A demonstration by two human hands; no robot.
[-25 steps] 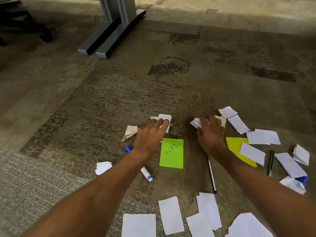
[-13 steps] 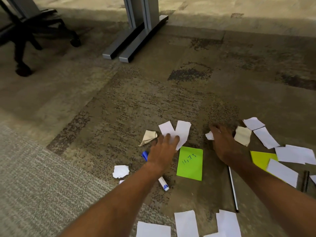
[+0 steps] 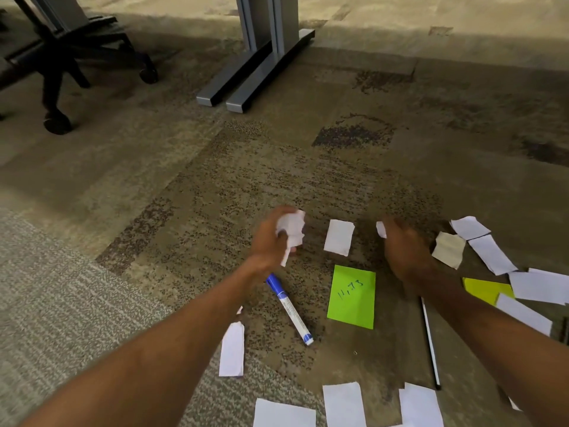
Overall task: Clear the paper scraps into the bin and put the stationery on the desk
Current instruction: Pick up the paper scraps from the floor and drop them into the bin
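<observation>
The left forearm (image 3: 160,359) covers the capped end of the blue marker (image 3: 289,306) and part of a small white scrap (image 3: 239,310) beside it. The left hand (image 3: 268,241) hides much of the crumpled paper (image 3: 291,231) in its grasp. The right hand (image 3: 403,251) is motion-blurred; only a corner of a white scrap (image 3: 381,229) shows at its fingertips, so the grip cannot be confirmed. The right forearm (image 3: 492,343) covers the upper end of the thin black pencil (image 3: 431,343) and part of the yellow note (image 3: 483,289). White sheets (image 3: 283,414) are cut off by the bottom edge. A dark pen (image 3: 565,329) is cut off by the right edge. The office chair (image 3: 61,57) is cropped at the left and top edges.
</observation>
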